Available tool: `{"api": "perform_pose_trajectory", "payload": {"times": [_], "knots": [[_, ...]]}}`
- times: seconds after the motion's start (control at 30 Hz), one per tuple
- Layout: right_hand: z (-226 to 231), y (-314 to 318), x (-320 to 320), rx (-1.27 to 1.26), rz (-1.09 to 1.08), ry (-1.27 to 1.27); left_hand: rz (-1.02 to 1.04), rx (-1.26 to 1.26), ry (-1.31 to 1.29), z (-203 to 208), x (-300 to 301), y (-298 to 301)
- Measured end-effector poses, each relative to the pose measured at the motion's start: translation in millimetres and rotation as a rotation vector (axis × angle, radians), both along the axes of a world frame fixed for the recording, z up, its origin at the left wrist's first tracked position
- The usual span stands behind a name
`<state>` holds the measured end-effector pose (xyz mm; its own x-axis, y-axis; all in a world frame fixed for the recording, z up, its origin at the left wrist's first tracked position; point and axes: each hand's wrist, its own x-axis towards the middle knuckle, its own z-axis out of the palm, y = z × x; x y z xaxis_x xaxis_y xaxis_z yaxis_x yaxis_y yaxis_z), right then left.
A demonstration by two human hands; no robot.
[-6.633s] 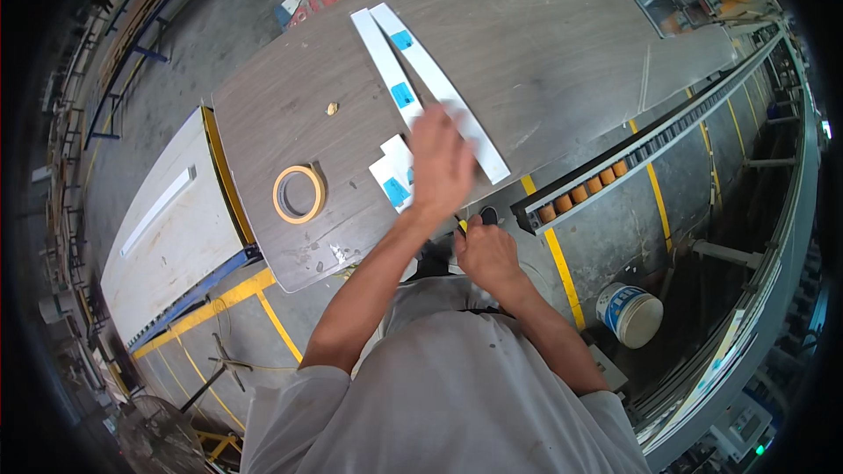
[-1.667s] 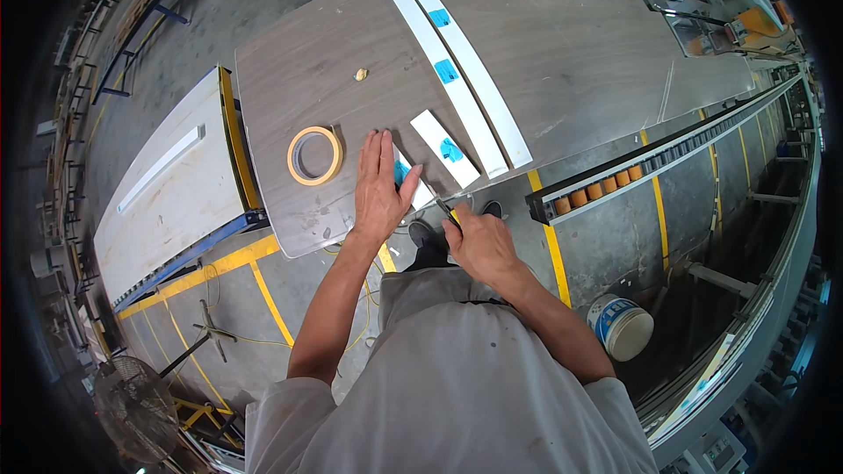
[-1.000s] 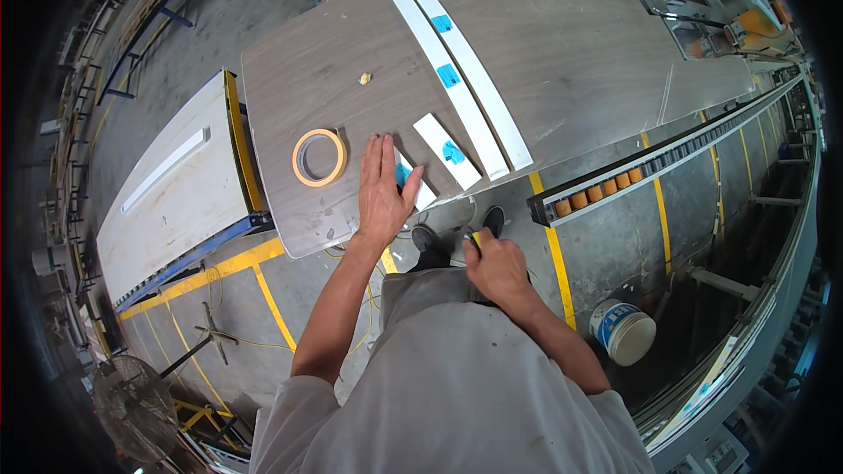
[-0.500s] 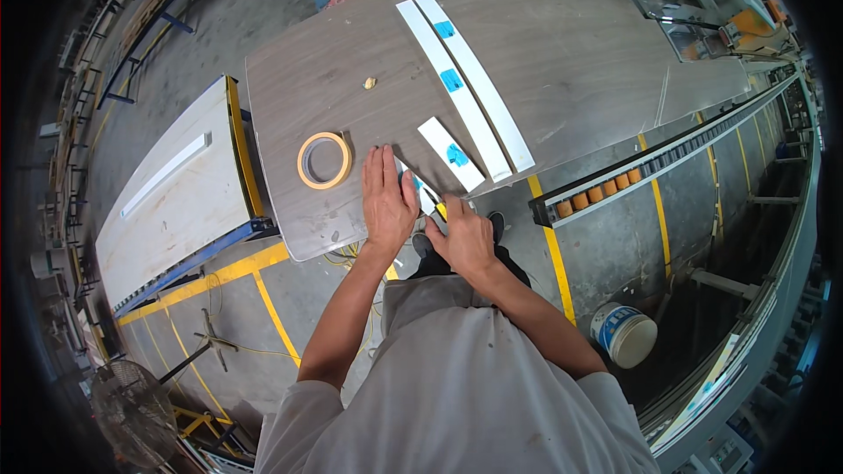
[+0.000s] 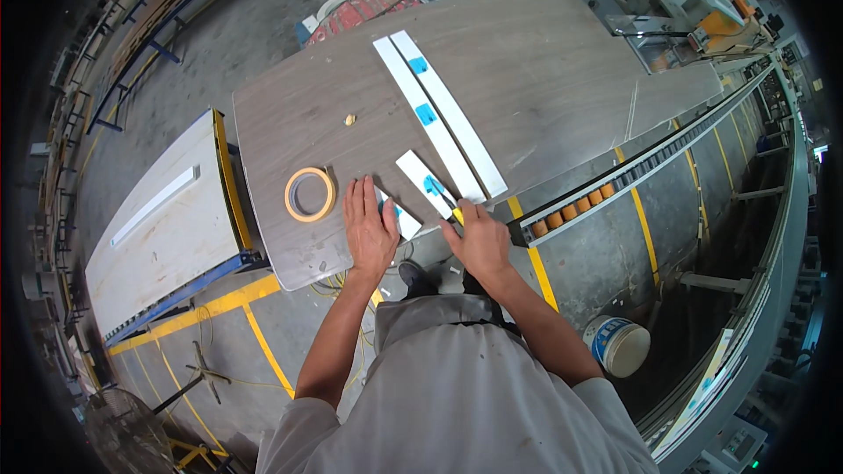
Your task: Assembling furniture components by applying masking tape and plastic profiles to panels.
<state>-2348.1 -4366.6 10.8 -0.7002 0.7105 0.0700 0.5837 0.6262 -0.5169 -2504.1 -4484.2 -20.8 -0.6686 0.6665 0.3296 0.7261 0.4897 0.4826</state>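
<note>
My left hand [image 5: 369, 233] lies flat with its fingers extended, over a short white strip [image 5: 407, 224] at the table's near edge. Part of that strip and its blue patch are hidden under the hand. In my right hand [image 5: 483, 244] is a yellow and black utility knife [image 5: 457, 214]. Its front end reaches over the near end of another short white strip [image 5: 413, 168], close to a blue patch [image 5: 434, 185]. Beyond these, two long white strips [image 5: 407, 79] lie side by side, each with a blue patch.
A roll of tan tape [image 5: 292, 200] rests on the brown tabletop [image 5: 281, 114], left of my hands, with a small crumpled lump [image 5: 350, 120] farther off. At the left stands a lower white-topped table [image 5: 167, 237]. A roller rail [image 5: 606, 184] and a white bucket [image 5: 629, 348] are at right.
My right hand has moved the utility knife right, from the strip under my left hand to the neighbouring short strip. The left hand stays on its strip. The whole view has shifted.
</note>
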Motion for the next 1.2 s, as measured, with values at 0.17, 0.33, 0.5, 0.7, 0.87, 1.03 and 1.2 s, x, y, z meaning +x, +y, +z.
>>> {"api": "perform_pose_trajectory", "payload": {"times": [0.17, 0.33, 0.5, 0.7, 0.87, 1.03, 1.2], "knots": [[-6.0, -0.1, 2.0, -0.013, -0.016, 0.094, -0.004, 0.019, -0.023, 1.5, -2.8, -0.1], [-8.6, -5.3, 9.5, -0.092, -0.028, 0.096, -0.043, 0.078, -0.061, 8.2, -7.1, 1.7], [-18.8, -6.3, 9.8, -0.093, -0.017, 0.086, -0.264, 0.076, 0.010, 24.4, -14.9, 11.2], [-26.2, 2.5, 17.7, -0.081, 0.047, -0.006, -0.521, 0.064, 0.070, 15.0, -19.6, 9.3], [-22.5, 4.0, 28.2, -0.073, 0.098, 0.043, -0.454, 0.123, 0.102, 8.5, -11.7, 22.3], [-27.8, 10.2, 25.3, 0.001, 0.076, 0.096, -0.482, 0.191, 0.032, -3.3, -18.0, 22.5], [-16.0, -15.3, 0.4, -0.056, 0.066, 0.007, -0.456, 0.167, 0.031, 12.2, -38.1, 5.6]]}}
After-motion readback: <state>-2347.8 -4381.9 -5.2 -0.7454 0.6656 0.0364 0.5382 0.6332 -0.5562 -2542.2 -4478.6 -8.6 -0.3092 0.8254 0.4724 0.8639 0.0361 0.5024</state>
